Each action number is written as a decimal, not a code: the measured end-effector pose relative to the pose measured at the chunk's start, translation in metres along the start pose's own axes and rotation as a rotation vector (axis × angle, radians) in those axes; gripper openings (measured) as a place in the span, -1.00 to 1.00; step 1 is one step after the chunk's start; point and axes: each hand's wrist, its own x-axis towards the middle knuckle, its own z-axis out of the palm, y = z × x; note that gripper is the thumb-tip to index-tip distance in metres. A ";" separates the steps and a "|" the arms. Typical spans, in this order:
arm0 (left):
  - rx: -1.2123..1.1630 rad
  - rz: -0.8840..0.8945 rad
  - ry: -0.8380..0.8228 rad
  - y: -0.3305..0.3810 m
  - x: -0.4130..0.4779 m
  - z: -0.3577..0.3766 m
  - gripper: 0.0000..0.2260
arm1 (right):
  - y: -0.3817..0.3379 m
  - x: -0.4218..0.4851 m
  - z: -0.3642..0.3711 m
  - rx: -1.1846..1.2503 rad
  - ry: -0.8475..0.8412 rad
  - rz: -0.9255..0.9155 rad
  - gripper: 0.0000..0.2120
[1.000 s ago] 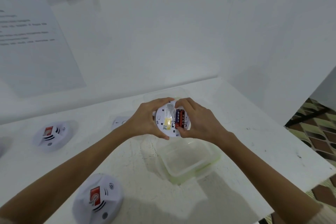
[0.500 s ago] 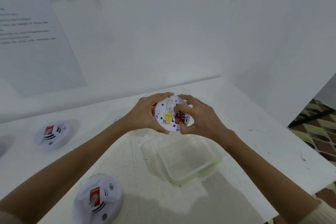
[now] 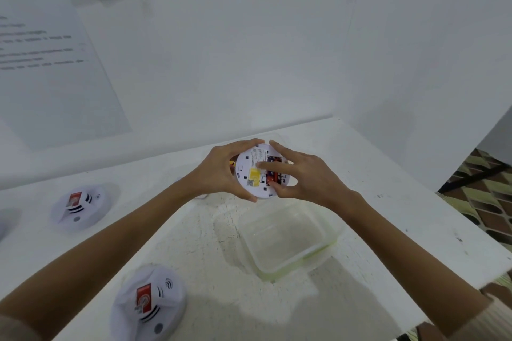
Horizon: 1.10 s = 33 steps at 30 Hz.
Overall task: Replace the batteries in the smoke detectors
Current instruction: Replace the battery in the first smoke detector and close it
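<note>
A person's right hand has loosened over the past half second: its fingers, earlier curled over the batteries, now spread nearly straight, the index lying across the battery bay and the thumb touching the lower rim. The left hand keeps its fingers wrapped round the left edge of the smoke detector, held back-up above the desk, just beyond a clear plastic container. Two more detectors lie face-up to the left.

White detector, yellow label
</note>
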 end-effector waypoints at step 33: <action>0.052 0.007 0.004 -0.003 -0.011 -0.018 -0.09 | 0.010 -0.038 -0.041 0.897 -0.309 0.615 -0.78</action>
